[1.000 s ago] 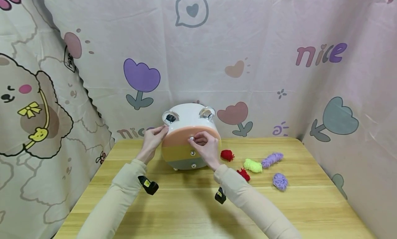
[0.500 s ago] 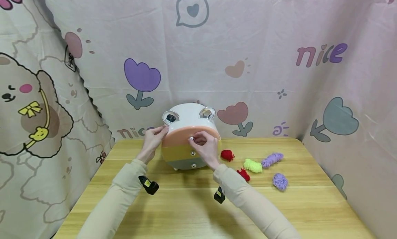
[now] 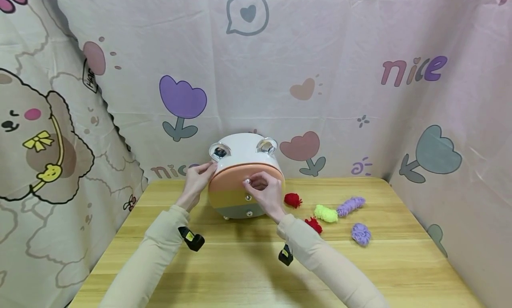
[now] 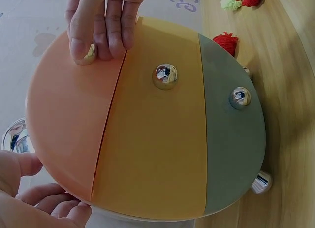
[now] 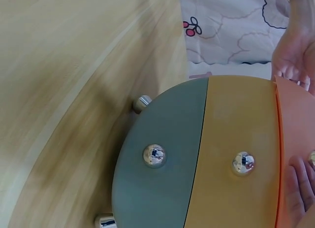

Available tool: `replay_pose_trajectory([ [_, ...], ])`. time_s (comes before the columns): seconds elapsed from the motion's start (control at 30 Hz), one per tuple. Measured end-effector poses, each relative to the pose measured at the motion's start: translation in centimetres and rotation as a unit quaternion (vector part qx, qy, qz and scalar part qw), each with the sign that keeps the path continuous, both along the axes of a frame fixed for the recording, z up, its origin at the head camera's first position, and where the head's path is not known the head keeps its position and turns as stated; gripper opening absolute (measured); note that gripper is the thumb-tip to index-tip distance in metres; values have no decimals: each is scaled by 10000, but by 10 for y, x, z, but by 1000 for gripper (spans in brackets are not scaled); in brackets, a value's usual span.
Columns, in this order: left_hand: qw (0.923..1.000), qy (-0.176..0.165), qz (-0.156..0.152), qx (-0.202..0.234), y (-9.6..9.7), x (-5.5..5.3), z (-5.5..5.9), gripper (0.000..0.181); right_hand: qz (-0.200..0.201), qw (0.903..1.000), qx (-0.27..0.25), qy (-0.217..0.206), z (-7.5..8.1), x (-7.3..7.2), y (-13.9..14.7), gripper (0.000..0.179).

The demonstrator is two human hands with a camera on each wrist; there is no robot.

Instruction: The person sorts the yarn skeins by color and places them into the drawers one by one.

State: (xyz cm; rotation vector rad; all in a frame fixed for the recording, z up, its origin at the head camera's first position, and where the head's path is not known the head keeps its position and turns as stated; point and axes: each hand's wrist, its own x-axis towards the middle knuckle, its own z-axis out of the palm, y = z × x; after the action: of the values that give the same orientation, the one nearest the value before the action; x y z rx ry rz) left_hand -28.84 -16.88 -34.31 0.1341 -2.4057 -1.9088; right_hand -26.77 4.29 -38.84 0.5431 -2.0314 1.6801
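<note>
A small rounded drawer cabinet (image 3: 240,150) with a white body stands at the back of the table. Its front has an orange drawer (image 3: 228,177) on top, a yellow drawer (image 4: 157,129) in the middle and a grey-green drawer (image 4: 229,154) below. Each bears a round silver knob. My right hand (image 3: 266,190) pinches the top drawer's knob (image 4: 90,53) between thumb and fingers. That drawer sits slightly forward, with a thin gap along its upper edge. My left hand (image 3: 197,183) holds the cabinet's upper left side, thumb and fingers bent against the edge.
Right of the cabinet lie small yarn bundles: red (image 3: 293,200) and another red (image 3: 314,225), yellow-green (image 3: 326,213), and purple ones (image 3: 351,206). Silver ring-shaped eyes (image 3: 267,146) top the cabinet. A printed curtain (image 3: 256,77) hangs close behind the wooden table (image 3: 240,272).
The orange top drawer has come slightly forward, opening a thin gap at its top edge. My right hand has moved a little toward me with the knob; my left hand stays put.
</note>
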Motion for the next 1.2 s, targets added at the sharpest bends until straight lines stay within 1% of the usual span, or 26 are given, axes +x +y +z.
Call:
replay_pose_trajectory([
  [0.2, 10000, -47, -9, -15, -1, -1, -1, 55, 81, 9999, -26, -66, -1, 4, 3, 18],
  [0.43, 10000, -53, -47, -66, -1, 0, -2, 55, 165, 9998, -28, 148, -3, 10, 6, 14],
  [0.67, 10000, -51, -40, -62, -1, -1, -2, 56, 212, 9998, 15, -45, -2, 18, 7, 14],
  [0.77, 10000, -19, -35, -53, -1, -1, -2, 55, 222, 9997, -2, -66, -2, 21, 7, 15],
  [0.93, 10000, 24, -48, -35, 0, -1, -2, 55, 219, 9997, 15, 108, -2, 26, 9, 16],
  [1.2, 10000, -36, -61, 22, 0, -1, -1, 56, 271, 9987, 139, 415, -5, 33, 12, 15],
])
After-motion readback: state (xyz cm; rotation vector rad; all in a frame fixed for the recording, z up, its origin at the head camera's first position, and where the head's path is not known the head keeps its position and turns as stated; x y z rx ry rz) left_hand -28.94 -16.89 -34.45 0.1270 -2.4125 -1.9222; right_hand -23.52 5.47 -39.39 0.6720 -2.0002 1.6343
